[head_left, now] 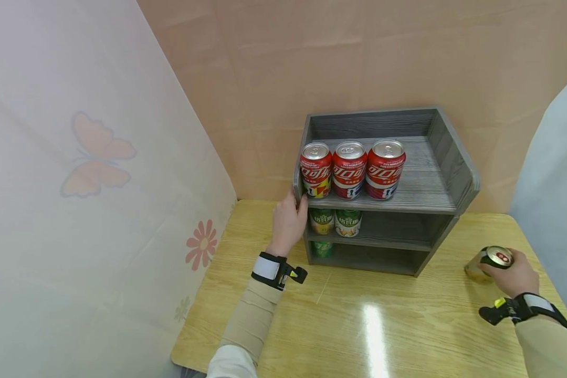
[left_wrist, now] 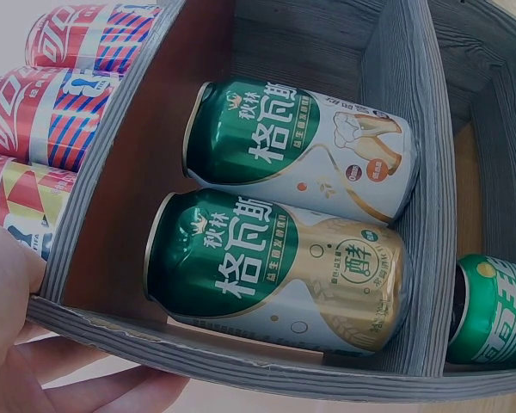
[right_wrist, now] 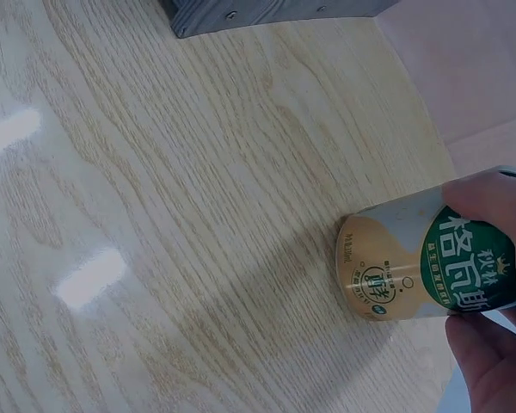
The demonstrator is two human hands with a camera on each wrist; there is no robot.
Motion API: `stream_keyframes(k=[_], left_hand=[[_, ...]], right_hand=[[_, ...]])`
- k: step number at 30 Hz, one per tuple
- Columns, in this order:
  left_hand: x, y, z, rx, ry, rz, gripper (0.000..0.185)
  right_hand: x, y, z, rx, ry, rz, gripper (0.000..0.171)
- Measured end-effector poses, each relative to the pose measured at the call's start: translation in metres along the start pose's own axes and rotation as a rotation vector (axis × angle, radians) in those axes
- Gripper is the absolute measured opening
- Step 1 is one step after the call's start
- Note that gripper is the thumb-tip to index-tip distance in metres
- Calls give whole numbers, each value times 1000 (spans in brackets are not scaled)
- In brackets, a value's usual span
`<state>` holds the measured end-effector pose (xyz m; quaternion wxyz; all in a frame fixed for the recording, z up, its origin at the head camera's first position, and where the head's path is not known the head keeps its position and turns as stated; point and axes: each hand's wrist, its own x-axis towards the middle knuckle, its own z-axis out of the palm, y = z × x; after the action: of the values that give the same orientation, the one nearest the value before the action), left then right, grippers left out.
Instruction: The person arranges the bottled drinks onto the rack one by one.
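A grey wooden shelf unit (head_left: 434,178) stands on the table against the wall. Three red cola cans (head_left: 350,169) line its top shelf. Two green and gold cans (left_wrist: 275,280) sit on the middle shelf, and a green can (left_wrist: 497,311) is on the lowest level. My left hand (head_left: 289,223) grips the shelf's left front edge (left_wrist: 86,327), thumb against the top board. At the table's right side, my right hand (head_left: 512,275) holds a green and gold can (right_wrist: 430,258) tilted, with its base near the tabletop.
The light wood table (head_left: 359,325) has bare room in front of the shelf. A white curtain with butterfly and flower prints (head_left: 99,157) hangs at the left. A pale cloth (head_left: 553,173) hangs at the right, beside the peach wall.
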<state>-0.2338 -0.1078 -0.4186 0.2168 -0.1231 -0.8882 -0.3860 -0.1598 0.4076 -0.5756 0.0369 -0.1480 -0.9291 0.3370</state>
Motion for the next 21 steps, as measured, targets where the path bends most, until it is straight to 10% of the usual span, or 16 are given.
stream_keyframes(k=[21], left_hand=[[-2, 3, -2, -2, -5, -9, 23]], right_hand=[[-19, 3, 23, 64, 170, 13, 80]])
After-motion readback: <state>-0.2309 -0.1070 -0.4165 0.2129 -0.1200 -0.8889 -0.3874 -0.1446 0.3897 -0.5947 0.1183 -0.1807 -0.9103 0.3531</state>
